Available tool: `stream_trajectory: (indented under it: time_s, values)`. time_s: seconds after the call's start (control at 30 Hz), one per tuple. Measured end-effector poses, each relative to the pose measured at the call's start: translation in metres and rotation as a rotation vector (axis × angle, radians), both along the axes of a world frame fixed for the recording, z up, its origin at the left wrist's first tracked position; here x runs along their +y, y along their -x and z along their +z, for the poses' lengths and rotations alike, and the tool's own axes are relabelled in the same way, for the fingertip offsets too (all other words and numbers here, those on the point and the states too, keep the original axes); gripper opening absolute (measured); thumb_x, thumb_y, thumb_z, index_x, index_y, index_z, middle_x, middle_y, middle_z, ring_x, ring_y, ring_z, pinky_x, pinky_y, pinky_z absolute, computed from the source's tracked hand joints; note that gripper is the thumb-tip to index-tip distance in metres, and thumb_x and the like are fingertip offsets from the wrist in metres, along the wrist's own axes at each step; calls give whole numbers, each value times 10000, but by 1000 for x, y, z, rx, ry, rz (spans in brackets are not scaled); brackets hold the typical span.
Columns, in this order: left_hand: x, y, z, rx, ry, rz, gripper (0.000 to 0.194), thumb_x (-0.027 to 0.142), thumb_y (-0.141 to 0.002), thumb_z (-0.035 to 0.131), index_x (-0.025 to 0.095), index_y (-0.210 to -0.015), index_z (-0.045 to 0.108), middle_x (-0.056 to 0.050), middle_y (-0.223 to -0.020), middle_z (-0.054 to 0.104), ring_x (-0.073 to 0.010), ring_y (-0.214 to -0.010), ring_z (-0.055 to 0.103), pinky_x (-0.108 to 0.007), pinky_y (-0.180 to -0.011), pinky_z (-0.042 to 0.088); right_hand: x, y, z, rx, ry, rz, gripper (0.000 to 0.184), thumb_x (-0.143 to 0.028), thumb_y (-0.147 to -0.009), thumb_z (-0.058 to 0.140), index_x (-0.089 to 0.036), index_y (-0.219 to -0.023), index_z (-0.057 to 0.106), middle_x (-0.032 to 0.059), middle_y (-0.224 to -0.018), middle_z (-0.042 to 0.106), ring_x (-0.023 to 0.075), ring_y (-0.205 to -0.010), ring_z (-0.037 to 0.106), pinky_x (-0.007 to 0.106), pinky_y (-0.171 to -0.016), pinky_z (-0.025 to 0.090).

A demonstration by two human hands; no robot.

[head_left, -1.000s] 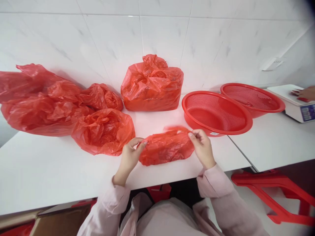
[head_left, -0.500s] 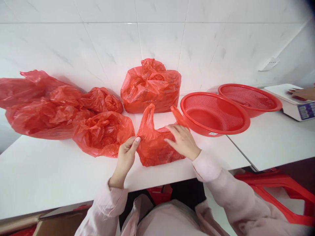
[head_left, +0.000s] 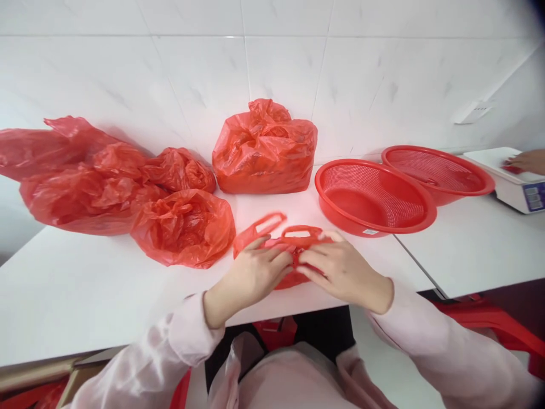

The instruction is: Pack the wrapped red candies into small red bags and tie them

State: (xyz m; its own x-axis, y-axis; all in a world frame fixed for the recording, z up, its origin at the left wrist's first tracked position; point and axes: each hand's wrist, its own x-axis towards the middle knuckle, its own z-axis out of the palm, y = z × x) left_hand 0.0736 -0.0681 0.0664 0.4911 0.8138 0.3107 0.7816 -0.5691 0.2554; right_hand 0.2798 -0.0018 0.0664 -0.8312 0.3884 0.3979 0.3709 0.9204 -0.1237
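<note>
A small red plastic bag point(head_left: 281, 234) lies on the white table point(head_left: 85, 295) right in front of me, its two handle loops pointing away. My left hand point(head_left: 255, 271) and my right hand point(head_left: 336, 268) both lie over the bag, fingertips meeting at its middle and pinching the plastic. Most of the bag's body is hidden beneath my hands.
Several stuffed red bags sit behind: a big heap point(head_left: 72, 176) at left, one point(head_left: 183, 227) beside my left hand, a boxy one point(head_left: 264, 147) by the tiled wall. Two red mesh baskets point(head_left: 374, 196) stand at right. Another person's hand point(head_left: 525, 162) rests on a white scale point(head_left: 511, 182).
Both hands have come together over the small bag. Its handles, standing upright half a second ago, now lie low and point away from me.
</note>
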Motion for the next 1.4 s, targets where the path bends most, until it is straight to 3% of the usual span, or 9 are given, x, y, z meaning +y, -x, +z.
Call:
stream_trajectory:
  time_s: [0.1,0.2,0.33,0.43,0.6,0.8,1.0,1.27,1.4]
  values:
    - [-10,8,-16,120,159,9,304,255,-943,453,218,-710,643,-25,-571,616,-188,-507,576,-356,-746,505,-8,-18,-14,-213,104,-133,386,-312,-985,416,-207,-740,695,52,-655,685,191,-626,617,382,-762,426]
    - [-22,17,-33,230,262,192,334,260,-927,440,208,-664,639,-51,-567,624,-200,-482,587,-303,-579,466,-7,-29,-33,-384,169,-355,262,-336,-941,499,-216,-1042,708,80,-765,720,224,-618,649,337,-603,423]
    - [-17,21,-45,304,237,437,318,285,-920,452,152,-1123,656,-153,-848,703,-267,-594,666,-346,-575,485,7,-27,-48,-398,222,-459,843,-333,-697,763,-242,-1456,409,162,-1224,641,265,-795,691,321,-600,459]
    - [-12,20,-46,388,258,453,761,361,-769,689,186,-1449,398,-223,-1190,632,-340,-701,697,-408,-587,516,13,-23,-49,-400,291,-411,995,-330,-605,823,-249,-1486,368,177,-1312,585,298,-881,690,339,-631,490]
    - [-17,16,-45,357,320,351,965,400,-630,834,247,-1467,379,-187,-1388,533,-359,-925,694,-463,-775,538,2,-19,-30,-253,263,-306,578,-384,-786,711,-236,-1326,565,126,-1251,645,312,-1001,666,409,-752,527]
    - [-19,8,-46,385,394,275,325,402,-706,793,273,-1002,762,-159,-1365,555,-379,-1056,633,-542,-904,459,4,7,-50,-160,228,-248,365,-284,-878,628,-192,-1231,614,117,-1202,662,284,-1099,611,409,-855,507]
    - [-22,11,-41,382,465,297,117,327,-729,763,214,-758,769,-167,-1273,593,-358,-1000,638,-515,-870,461,32,5,-68,-256,274,-415,270,-355,-926,548,-221,-1133,658,70,-1058,717,243,-939,671,339,-766,481]
    - [-15,-7,-44,313,342,261,549,378,-735,757,258,-1248,603,-140,-1470,446,-349,-1076,623,-548,-949,424,28,0,-61,-399,244,-394,682,-460,-777,714,-262,-1388,486,110,-1360,538,330,-1155,551,392,-854,463]
    - [-9,-13,-49,332,341,254,613,417,-713,782,284,-1282,599,-145,-1452,471,-371,-1113,604,-574,-985,386,28,-3,-66,-442,266,-415,542,-433,-842,647,-249,-1336,523,105,-1286,584,298,-1074,612,369,-805,475]
